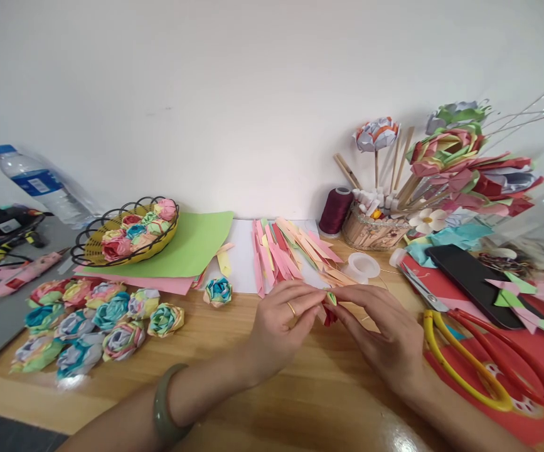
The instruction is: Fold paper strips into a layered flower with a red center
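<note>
Between my two hands, above the middle of the wooden table, is a small folded paper flower (330, 298) with green and red parts. My left hand (283, 320) pinches its left side with thumb and fingers. On the other side, my right hand (379, 326) grips it with thumb and forefinger. Much of the flower is hidden by my fingers. Just behind my hands lies a heap of folded paper strips (276, 254) in pink, red, peach and green. A single blue and yellow paper flower (218, 292) sits left of the strips.
Finished paper flowers (112, 311) cluster at the left, near a yellow basket (88, 245) of more. To the right lie large scissors (492, 358) and a black phone (476, 282). A thread spool (336, 212) and a wooden flower holder (373, 232) stand by the wall.
</note>
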The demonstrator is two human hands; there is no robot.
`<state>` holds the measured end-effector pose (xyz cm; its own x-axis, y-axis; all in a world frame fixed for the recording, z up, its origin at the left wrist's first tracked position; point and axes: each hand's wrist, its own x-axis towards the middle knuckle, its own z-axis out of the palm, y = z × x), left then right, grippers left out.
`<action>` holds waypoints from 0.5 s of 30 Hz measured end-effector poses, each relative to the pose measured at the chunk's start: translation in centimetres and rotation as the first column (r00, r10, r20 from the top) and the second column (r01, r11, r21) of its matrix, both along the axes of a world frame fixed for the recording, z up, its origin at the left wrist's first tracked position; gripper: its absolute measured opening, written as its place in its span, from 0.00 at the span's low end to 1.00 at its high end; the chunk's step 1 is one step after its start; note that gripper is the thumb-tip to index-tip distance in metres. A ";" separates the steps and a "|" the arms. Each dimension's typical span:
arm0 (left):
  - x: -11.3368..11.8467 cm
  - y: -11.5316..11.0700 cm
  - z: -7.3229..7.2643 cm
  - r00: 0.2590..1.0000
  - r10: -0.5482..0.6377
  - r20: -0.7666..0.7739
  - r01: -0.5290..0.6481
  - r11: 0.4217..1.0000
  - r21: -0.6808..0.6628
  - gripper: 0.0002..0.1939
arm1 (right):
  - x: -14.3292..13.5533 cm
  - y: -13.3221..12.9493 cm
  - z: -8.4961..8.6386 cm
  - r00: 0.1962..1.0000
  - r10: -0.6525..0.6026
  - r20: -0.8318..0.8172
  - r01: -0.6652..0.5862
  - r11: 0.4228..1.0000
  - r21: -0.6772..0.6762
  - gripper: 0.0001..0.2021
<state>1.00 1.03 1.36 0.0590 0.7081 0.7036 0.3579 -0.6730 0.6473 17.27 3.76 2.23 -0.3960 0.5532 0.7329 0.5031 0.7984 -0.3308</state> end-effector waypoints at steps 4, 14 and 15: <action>0.0 0.0 0.0 1.000 -0.026 -0.004 0.026 0.999 -0.022 0.12 | 0.0 0.0 -0.1 0.999 -0.006 -0.033 0.004 0.999 -0.048 0.08; -0.1 0.0 -0.5 1.000 -0.013 0.024 0.016 0.994 -0.110 0.12 | -0.1 0.2 -0.4 0.997 -0.017 -0.076 0.004 0.984 -0.178 0.06; -0.1 0.0 -0.6 0.999 -0.013 0.031 0.017 0.992 -0.124 0.12 | -0.1 0.2 -0.5 0.996 -0.017 -0.084 0.000 0.979 -0.202 0.05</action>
<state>0.90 1.02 0.81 0.0507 0.7891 0.6122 0.3272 -0.5923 0.7363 17.12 3.92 1.76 -0.3314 0.6960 0.6370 0.4726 0.7068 -0.5264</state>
